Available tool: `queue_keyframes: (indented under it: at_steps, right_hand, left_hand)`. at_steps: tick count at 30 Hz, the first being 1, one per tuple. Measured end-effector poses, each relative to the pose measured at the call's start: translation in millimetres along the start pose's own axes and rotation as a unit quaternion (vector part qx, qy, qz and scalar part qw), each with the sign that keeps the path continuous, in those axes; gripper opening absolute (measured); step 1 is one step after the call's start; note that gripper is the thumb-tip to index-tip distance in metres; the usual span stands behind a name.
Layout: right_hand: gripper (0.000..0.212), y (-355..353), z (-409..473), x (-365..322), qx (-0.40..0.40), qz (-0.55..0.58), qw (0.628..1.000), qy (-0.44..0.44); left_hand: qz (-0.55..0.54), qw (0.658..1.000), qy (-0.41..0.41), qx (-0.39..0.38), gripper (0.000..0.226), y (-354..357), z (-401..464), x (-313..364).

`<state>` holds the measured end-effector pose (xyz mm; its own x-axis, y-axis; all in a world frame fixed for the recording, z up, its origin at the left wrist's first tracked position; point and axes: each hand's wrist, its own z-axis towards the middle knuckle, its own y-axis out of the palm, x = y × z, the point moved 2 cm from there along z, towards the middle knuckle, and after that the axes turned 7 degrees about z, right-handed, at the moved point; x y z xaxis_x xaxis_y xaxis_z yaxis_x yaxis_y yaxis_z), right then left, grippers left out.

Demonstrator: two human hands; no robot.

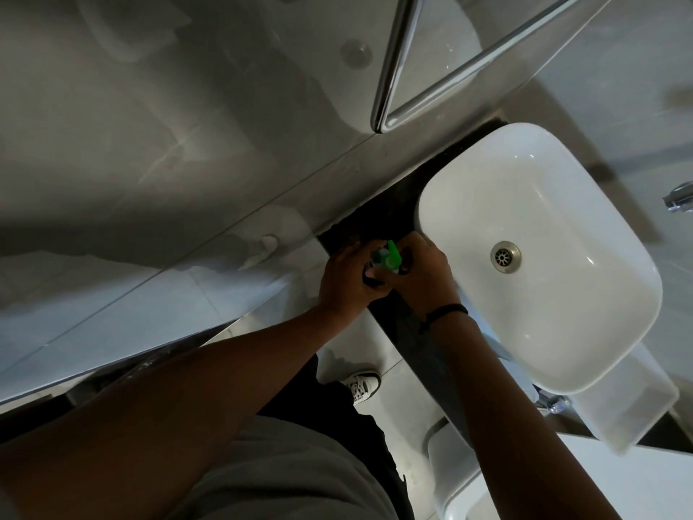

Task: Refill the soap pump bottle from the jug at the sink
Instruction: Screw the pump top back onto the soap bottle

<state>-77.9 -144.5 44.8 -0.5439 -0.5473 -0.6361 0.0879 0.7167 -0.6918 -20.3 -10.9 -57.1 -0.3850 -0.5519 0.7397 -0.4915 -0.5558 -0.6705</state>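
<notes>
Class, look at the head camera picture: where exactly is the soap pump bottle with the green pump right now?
The soap pump bottle stands on the dark countertop, just left of the white basin, gripped between the left hand and right hand.

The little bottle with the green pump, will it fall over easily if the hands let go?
Probably a bit tippy: the small bottle with the green plastic pump looks narrow, with the pump on top. Both the left hand and the right hand grip it, suggesting it needs steadying. It stands on the dark counter beside the white basin, so it could slide if wet.
</notes>
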Motion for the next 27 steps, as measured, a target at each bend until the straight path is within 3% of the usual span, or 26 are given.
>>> queue_keyframes:
  at_steps: [3, 6, 10, 13, 17, 23, 27]
  right_hand:
    - [0.043, -1.7, -5.7, 9.2, -0.033, 0.047, 0.997, -0.044]
    - [0.027, -2.9, -6.0, 10.5, 0.018, 0.057, 0.998, -0.037]
    - [0.048, 9.8, -3.5, 0.7, 0.085, 0.062, 0.994, 0.027]
    - [0.054, 0.2, -10.1, 2.0, 0.045, 0.089, 0.995, 0.000]
    - [0.043, -15.3, -14.3, 0.7, 0.019, 0.051, 0.997, -0.060]
    - [0.056, -7.9, -10.6, -6.0, 0.059, 0.091, 0.994, 0.005]
    - [0.066, -12.4, -16.4, -15.2, 0.142, 0.125, 0.980, 0.065]
  left_hand:
    - [-0.006, 1.000, -0.002, -0.004, 0.078, 1.6, -0.7, -2.2]
    - [-0.010, 1.000, 0.000, -0.010, 0.082, 3.8, -0.2, -3.1]
    - [-0.006, 1.000, -0.003, -0.002, 0.079, 5.3, 1.4, -3.5]
    - [-0.007, 1.000, 0.001, -0.003, 0.080, 4.6, 1.1, -4.8]
    - [-0.015, 1.000, 0.004, 0.006, 0.082, 5.4, -0.9, -2.6]
    - [-0.020, 1.000, -0.007, 0.016, 0.081, 12.7, 4.7, -3.4]
    - [-0.018, 1.000, -0.012, 0.015, 0.079, 16.9, 12.2, 4.7]
